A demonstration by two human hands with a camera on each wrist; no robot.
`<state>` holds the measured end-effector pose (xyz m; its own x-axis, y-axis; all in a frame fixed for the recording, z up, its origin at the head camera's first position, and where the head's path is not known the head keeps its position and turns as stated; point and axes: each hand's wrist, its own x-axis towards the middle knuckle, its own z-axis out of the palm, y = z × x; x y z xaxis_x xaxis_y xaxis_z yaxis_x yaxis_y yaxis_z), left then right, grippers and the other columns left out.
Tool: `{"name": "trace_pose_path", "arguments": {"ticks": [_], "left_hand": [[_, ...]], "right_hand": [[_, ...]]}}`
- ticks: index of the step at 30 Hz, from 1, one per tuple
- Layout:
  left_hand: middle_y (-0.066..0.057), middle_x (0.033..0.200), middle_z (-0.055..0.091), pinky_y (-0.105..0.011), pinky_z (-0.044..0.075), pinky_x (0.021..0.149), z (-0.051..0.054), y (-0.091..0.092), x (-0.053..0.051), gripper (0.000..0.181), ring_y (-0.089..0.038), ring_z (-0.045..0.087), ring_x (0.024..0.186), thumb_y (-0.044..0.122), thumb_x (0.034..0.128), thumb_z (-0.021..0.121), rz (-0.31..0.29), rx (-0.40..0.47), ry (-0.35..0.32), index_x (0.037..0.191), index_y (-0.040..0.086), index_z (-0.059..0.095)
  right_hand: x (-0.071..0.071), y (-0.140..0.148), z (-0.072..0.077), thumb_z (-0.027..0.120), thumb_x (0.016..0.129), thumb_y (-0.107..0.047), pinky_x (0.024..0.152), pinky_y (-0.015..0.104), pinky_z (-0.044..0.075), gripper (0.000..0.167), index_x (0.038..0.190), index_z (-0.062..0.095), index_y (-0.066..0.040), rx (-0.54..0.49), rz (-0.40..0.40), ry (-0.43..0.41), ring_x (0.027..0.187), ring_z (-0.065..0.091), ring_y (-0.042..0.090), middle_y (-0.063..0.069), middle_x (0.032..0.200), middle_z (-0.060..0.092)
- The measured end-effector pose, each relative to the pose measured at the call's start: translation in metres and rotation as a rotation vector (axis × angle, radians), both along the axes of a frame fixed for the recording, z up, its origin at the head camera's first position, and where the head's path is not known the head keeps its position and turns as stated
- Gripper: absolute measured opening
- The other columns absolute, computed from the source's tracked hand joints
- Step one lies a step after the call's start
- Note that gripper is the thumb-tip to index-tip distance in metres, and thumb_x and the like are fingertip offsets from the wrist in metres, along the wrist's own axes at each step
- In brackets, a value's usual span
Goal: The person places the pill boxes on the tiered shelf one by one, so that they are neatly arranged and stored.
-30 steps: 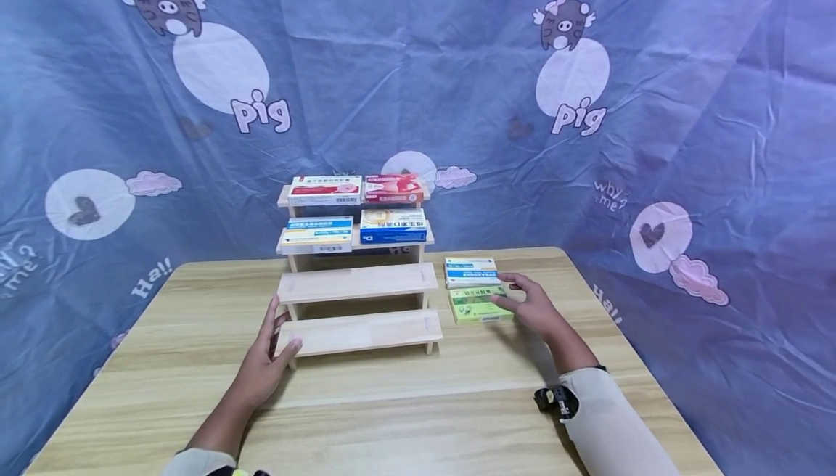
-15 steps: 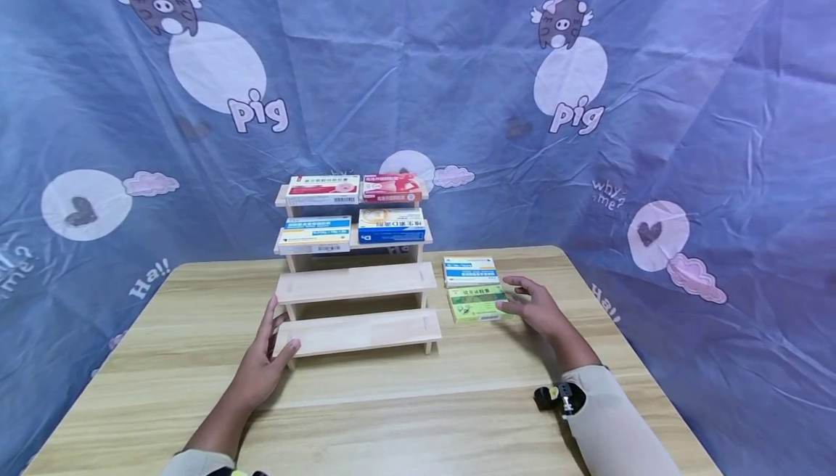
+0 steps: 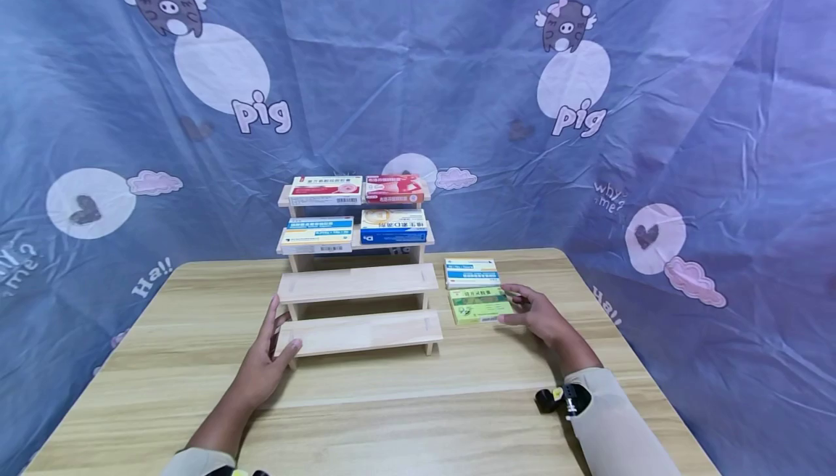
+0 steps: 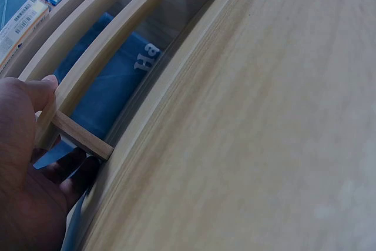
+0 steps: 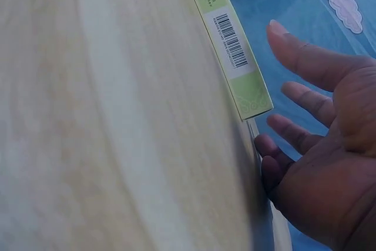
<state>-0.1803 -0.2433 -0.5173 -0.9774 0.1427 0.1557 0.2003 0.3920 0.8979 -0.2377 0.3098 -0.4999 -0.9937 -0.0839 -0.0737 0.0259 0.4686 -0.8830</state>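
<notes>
- Green box [image 3: 480, 305]: lies flat on the tabletop [image 3: 392, 425], to the right of the stepped wooden stand [image 3: 358, 282] and apart from it. Its barcoded narrow side faces you, and its printed face is up.
- Your right hand [image 3: 538, 316]: at the box's right end, thumb and fingers spread wide, thumb toward the near corner and forefinger toward the far one. The wrist view shows nothing held; whether a fingertip touches the card, I cannot tell. In my judgement, the spread is set to span the box across its short dimension, and the approach from the right keeps your arm out of the stand's way.
- Your left hand [image 3: 261, 371]: holds the stand by its left end, thumb over the front corner of the lowest step, fingers around the side. My reading is that this grip steadies a light frame, which might otherwise slide if knocked.
- Blue-and-white box [image 3: 472, 273]: flat just beyond the green one, edges roughly lined up. Contact between the two cannot be confirmed.
- Stand, upper steps: red-and-white box [image 3: 325, 191] and pink-red box [image 3: 395, 188] on top; yellow-and-blue box [image 3: 317, 234] and vitamin D box [image 3: 393, 226] one step down. Set side by side with labels facing you, they appear arranged for reading, each row visible above the one in front.
</notes>
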Motion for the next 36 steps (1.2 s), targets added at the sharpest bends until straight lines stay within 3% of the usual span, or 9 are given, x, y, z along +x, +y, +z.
{"name": "trace_pose_path", "arguments": {"ticks": [6, 13, 26, 36], "left_hand": [[-0.031, 0.177, 0.025, -0.081, 0.024, 0.123, 0.0002, -0.001, 0.0004, 0.095, -0.066, 0.016, 0.161, 0.024, 0.1151, 0.059, -0.002, 0.002, -0.003, 0.175, 0.039, -0.014], [-0.031, 0.177, 0.025, -0.081, 0.024, 0.124, 0.0006, -0.0009, 0.0007, 0.094, -0.065, 0.016, 0.162, 0.024, 0.1152, 0.058, -0.001, 0.002, -0.003, 0.175, 0.039, -0.014], [-0.032, 0.177, 0.023, -0.079, 0.027, 0.123, -0.0003, 0.0, -0.0014, 0.094, -0.066, 0.019, 0.16, 0.023, 0.1154, 0.058, -0.006, 0.002, 0.005, 0.176, 0.033, -0.014], [-0.032, 0.177, 0.023, -0.079, 0.027, 0.123, -0.0005, 0.0004, -0.0008, 0.094, -0.066, 0.018, 0.161, 0.023, 0.1157, 0.057, -0.009, 0.013, 0.005, 0.175, 0.038, -0.014]], "right_hand": [[-0.0001, -0.0008, -0.0028, 0.087, 0.092, -0.006, 0.131, 0.067, 0.032, 0.08, 0.162, 0.049, 0.0, 0.001, 0.024, 0.027, 0.158, 0.037, 0.057, 0.029, 0.171, 0.041], [-0.0008, -0.0031, -0.004, 0.085, 0.092, -0.002, 0.131, 0.065, 0.029, 0.08, 0.162, 0.046, 0.006, 0.004, 0.058, 0.055, 0.161, 0.029, 0.058, 0.032, 0.174, 0.032], [-0.0017, -0.0018, -0.008, 0.088, 0.089, -0.004, 0.133, 0.062, 0.024, 0.079, 0.159, 0.052, 0.004, 0.032, 0.066, 0.074, 0.165, 0.024, 0.053, 0.028, 0.176, 0.031], [-0.0011, -0.0006, -0.0088, 0.086, 0.092, -0.004, 0.131, 0.058, 0.031, 0.071, 0.156, 0.056, 0.004, 0.058, 0.069, 0.103, 0.162, 0.033, 0.05, 0.025, 0.174, 0.036]]}}
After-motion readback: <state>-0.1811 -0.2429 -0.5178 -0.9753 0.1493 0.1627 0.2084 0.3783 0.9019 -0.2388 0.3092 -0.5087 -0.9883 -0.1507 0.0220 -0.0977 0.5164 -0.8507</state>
